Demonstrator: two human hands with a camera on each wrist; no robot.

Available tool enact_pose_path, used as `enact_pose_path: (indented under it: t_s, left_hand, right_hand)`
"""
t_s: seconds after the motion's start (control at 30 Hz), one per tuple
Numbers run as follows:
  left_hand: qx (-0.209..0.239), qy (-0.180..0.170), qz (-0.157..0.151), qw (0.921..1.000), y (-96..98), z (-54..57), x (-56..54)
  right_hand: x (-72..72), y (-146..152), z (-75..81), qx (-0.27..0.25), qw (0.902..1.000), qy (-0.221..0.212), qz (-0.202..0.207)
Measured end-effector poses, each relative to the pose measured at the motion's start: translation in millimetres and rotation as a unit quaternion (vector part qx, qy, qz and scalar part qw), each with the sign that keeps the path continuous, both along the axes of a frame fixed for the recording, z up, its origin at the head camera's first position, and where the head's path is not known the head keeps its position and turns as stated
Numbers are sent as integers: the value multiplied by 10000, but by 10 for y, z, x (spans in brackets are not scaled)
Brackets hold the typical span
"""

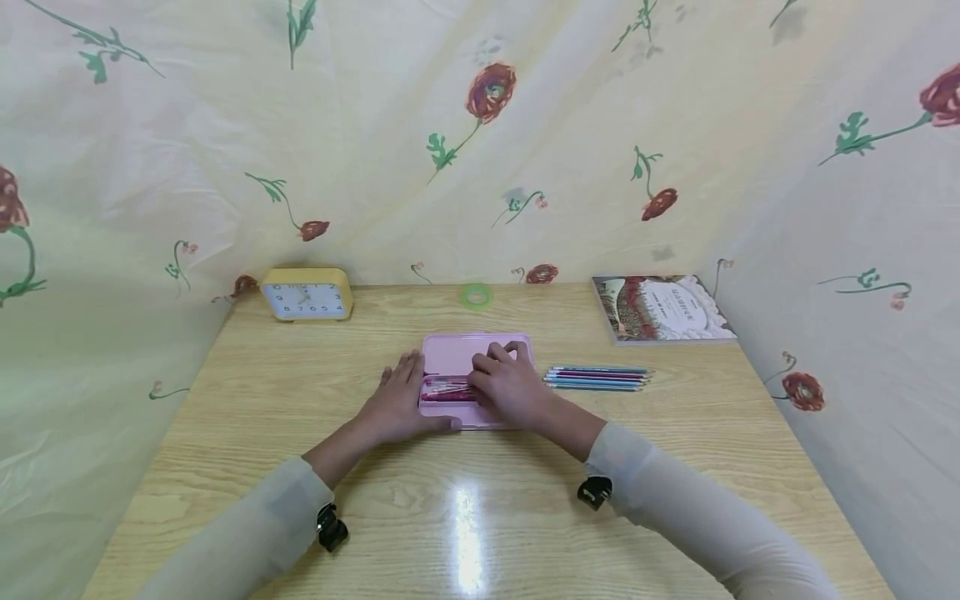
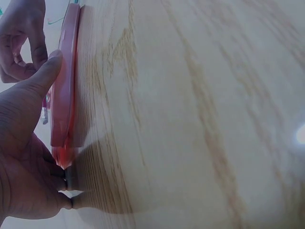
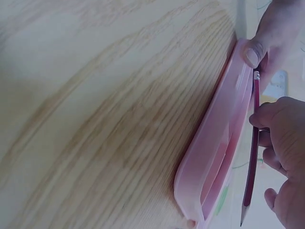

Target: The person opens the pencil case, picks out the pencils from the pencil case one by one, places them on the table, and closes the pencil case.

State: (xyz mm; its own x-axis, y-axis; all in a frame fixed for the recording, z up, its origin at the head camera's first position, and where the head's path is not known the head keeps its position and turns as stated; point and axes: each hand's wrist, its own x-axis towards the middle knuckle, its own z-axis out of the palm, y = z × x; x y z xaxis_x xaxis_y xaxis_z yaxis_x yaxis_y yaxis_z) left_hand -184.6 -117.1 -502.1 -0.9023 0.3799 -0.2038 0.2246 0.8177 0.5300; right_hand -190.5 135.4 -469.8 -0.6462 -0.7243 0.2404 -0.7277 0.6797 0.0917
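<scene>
A pink pencil case (image 1: 480,418) lies with its lid raised on the table, holding red and pink pencils (image 1: 446,395). At its left end rests my left hand (image 1: 397,407), fingers extended along the side and thumb (image 2: 53,59) on the front rim. My right hand (image 1: 510,387) is over the right part of the case and hides what lies beneath. In the right wrist view this hand pinches a dark red pencil (image 3: 252,157) between thumb and fingers, above the case; its sharpened tip points away from the left hand.
Several pencils (image 1: 597,378) lie in a row right of the case. A yellow clock (image 1: 307,296) stands back left, a green tape ring (image 1: 476,297) lies at the back middle, and a book (image 1: 663,308) lies back right. Flowered cloth (image 1: 390,142) surrounds the wooden table (image 1: 390,517).
</scene>
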Motion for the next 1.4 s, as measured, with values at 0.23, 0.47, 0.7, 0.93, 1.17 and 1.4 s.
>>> enact_pose_path:
  t_s: [0.23,0.47,0.7,0.93,1.17,1.4]
  left_hand:
    - [40,-15,17,10000,8,9,2]
    - [22,-52,57,10000,21,6,9]
    - [9,-47,56,10000,15,-13,12]
    - [31,-24,51,10000,27,-1,29]
    - [57,-8,50,10000,27,6,41]
    - [61,-10,54,10000,26,23,44]
  right_hand:
    - [-25,159,-1,-116,9995,255,-120]
    - [-20,330,11,-219,9979,578,-185]
    - [-23,537,0,-508,9958,731,-215]
    - [-48,844,-59,-954,9894,1069,-238]
    - [-56,1209,-134,-1412,9811,1285,-311]
    - [31,1542,-215,-1439,9826,947,-689]
